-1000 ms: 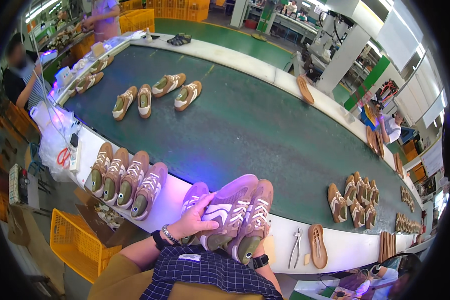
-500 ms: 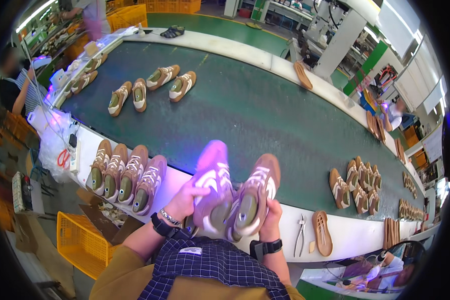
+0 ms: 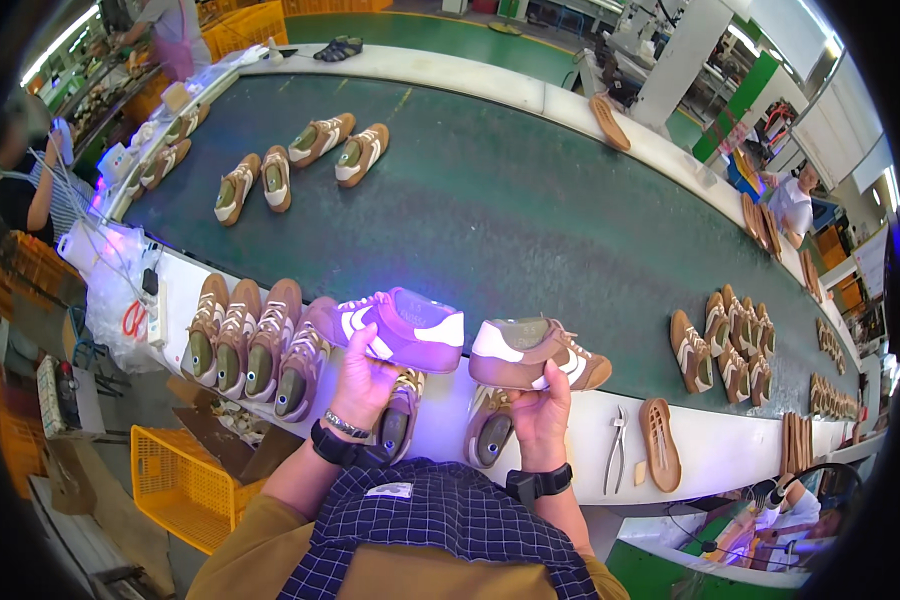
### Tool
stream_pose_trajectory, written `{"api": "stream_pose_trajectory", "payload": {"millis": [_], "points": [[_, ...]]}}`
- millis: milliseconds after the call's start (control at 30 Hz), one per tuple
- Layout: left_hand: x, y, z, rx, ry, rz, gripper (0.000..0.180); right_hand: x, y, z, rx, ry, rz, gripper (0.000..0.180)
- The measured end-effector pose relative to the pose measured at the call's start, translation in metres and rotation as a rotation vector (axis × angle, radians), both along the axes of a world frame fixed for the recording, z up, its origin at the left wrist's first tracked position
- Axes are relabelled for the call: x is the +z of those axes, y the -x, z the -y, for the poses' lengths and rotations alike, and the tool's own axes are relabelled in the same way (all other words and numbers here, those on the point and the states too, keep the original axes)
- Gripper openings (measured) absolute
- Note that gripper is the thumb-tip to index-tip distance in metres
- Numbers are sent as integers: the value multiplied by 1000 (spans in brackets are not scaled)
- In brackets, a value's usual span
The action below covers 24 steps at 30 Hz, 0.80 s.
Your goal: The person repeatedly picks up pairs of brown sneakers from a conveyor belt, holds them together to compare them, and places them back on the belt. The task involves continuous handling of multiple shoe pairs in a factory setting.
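My left hand (image 3: 364,388) grips a brown sneaker (image 3: 410,335) with white stripes, tinted purple by the light. In my right hand (image 3: 541,416) is a matching sneaker (image 3: 530,365). Both are raised over the white ledge, heels facing each other and toes pointing outward. An olive-green insert shows inside each opening. Below my left hand stands another sneaker (image 3: 401,415), and one more sneaker (image 3: 490,430) sits beside my right hand, both partly hidden. Left of my left hand, a row of several sneakers (image 3: 260,345) lines the ledge.
A dark green conveyor belt (image 3: 470,220) carries sneakers at far left and right. Pliers (image 3: 617,450) and a brown sole (image 3: 660,445) lie on the ledge to the right. A yellow crate (image 3: 180,490) stands lower left. Co-workers sit at both sides.
Both held sneakers have turned from toes pointing away to toes pointing outward, and their side faces now show. Two sneakers beneath them have come into clearer view.
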<state>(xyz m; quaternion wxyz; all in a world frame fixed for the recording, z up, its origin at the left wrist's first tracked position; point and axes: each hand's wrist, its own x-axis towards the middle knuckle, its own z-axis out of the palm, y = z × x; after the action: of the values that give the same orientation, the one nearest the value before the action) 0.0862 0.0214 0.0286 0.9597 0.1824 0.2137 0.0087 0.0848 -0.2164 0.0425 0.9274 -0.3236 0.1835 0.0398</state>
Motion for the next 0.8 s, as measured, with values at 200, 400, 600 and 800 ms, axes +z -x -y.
{"api": "stream_pose_trajectory", "payload": {"millis": [200, 400, 600, 800], "points": [[2, 0, 8, -12, -2, -22, 39, 0, 3, -6, -9, -12, -14, 44], [-2, -2, 10, -13, 4, -32, 39, -5, 3, -4, 1, -41, -17, 44], [-4, -1, 11, -12, -6, -36, 38, -1, 3, -8, -10, -46, -30, 44], [-7, 0, 11, -10, -27, -44, 35, -3, 6, -8, -8, 8, -30, 40]]}}
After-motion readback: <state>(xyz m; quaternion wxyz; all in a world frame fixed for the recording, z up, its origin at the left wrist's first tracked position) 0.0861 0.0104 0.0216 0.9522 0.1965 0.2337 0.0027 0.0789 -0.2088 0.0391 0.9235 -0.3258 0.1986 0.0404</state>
